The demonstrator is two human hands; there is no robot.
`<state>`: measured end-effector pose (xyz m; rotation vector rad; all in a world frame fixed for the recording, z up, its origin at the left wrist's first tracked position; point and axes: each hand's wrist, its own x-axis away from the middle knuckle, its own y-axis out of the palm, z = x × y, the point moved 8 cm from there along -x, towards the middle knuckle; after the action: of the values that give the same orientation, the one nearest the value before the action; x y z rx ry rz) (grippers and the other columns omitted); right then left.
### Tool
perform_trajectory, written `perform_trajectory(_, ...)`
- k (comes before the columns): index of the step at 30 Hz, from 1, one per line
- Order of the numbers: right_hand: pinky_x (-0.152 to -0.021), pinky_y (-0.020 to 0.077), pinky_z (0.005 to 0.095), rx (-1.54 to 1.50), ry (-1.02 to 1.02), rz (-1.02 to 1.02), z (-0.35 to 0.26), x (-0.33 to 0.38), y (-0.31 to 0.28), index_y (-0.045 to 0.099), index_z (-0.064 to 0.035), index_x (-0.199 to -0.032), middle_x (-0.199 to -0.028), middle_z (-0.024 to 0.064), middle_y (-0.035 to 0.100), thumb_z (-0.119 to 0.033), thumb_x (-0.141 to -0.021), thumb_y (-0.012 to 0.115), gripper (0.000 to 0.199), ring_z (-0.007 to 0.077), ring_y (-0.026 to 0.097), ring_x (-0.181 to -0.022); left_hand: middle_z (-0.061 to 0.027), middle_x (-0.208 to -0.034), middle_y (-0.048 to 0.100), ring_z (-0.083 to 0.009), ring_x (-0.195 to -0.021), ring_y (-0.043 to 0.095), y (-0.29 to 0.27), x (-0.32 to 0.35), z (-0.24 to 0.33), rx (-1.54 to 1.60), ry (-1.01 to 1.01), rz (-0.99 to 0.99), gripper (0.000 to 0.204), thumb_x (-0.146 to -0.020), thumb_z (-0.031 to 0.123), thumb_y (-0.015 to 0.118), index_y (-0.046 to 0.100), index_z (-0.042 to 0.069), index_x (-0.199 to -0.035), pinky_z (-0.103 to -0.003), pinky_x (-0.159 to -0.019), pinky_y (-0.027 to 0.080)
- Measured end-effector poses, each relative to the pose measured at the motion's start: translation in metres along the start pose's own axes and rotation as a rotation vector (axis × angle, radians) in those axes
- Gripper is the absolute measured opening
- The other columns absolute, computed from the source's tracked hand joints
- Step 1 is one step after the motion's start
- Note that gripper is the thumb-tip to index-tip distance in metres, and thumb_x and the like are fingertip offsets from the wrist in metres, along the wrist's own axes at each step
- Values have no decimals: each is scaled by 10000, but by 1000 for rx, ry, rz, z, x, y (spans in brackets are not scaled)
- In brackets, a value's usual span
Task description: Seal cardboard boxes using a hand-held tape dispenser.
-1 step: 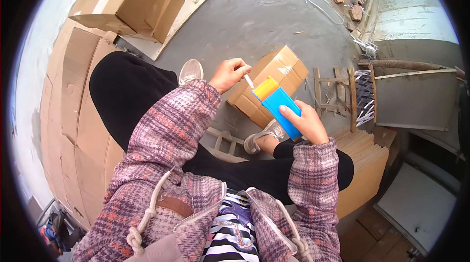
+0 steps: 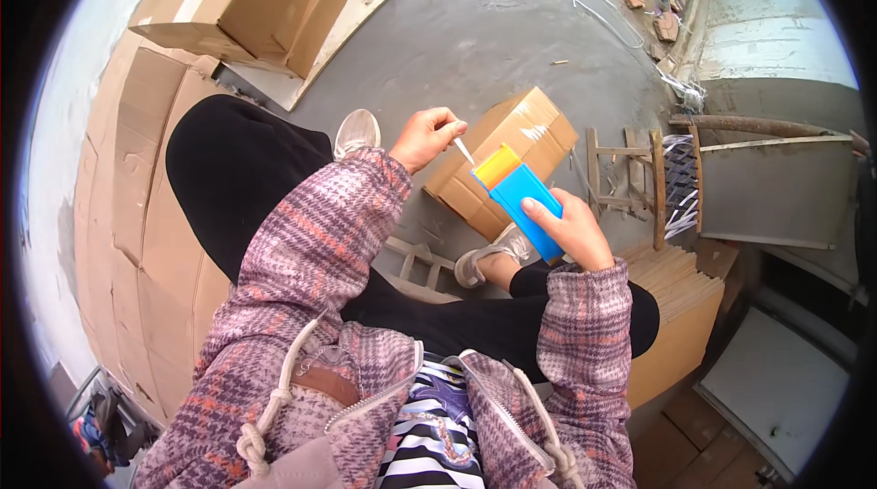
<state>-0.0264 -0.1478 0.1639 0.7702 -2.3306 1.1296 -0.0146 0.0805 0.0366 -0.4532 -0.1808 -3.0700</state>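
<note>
**Plaid jacket over stripes, fit check**

So the jacket (image 2: 301, 224) is a fuzzy plaid: dusty purple and off-white with orange lines running through, long sleeves (image 2: 585, 315) included. Chunky cream cords (image 2: 251, 443) hang at the front, ending in fat knots, plus a pale toothed zipper (image 2: 373, 400) and a brown patch (image 2: 326, 386) on the chest. Underneath there's a black-and-white striped shirt (image 2: 429, 466) with a purplish star print (image 2: 449, 398). Black pants (image 2: 242, 169), greyish-beige shoes (image 2: 357, 132), and both hands (image 2: 577, 228) bare.
</note>
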Motion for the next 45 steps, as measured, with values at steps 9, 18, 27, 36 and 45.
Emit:
perform_trajectory(9, -688, 541, 385, 181, 101, -91, 1, -22, 15, 652, 82, -920, -799, 232, 683, -575, -840, 636, 663, 299, 703, -758, 18, -776, 637, -62, -713, 540, 2, 2, -57, -5, -68, 90, 188, -939, 199, 648, 669, 19, -891, -247, -640, 452)
perform_trajectory(18, -707, 537, 436, 304, 137, -114, -8, -43, 18, 679, 93, -857, -787, 278, 673, -573, -820, 609, 670, 371, 697, -765, 25, -764, 641, -42, -722, 539, 5, 9, -91, -38, -84, 240, 165, -935, 181, 646, 673, 22, -903, -236, -660, 454)
perform_trajectory(27, -697, 536, 437, 308, 162, -124, -8, -50, 20, 688, 90, -857, -776, 273, 674, -571, -820, 606, 666, 368, 696, -747, -84, -809, 646, -196, -782, 621, 26, 11, -105, -256, -106, 158, 178, -951, 192, 607, 643, 19, -960, -325, -725, 493)
perform_trajectory(36, -661, 535, 417, 293, 197, -141, -4, -54, 21, 693, 91, -828, -753, 260, 677, -558, -816, 615, 653, 340, 701, -721, -139, -1072, 643, -262, -981, 627, 25, 24, -77, -243, 130, 132, 227, -878, 32, 510, 619, -15, -1072, -379, -878, 490)
perform_trajectory(45, -702, 534, 424, 250, 207, -154, 11, -66, 23, 702, 96, -872, -810, 257, 689, -580, -800, 627, 684, 339, 700, -768, -108, -961, 614, -313, -926, 591, 37, 89, 0, -836, 388, 18, 158, -751, 93, 588, 605, 25, -893, -395, -819, 477)
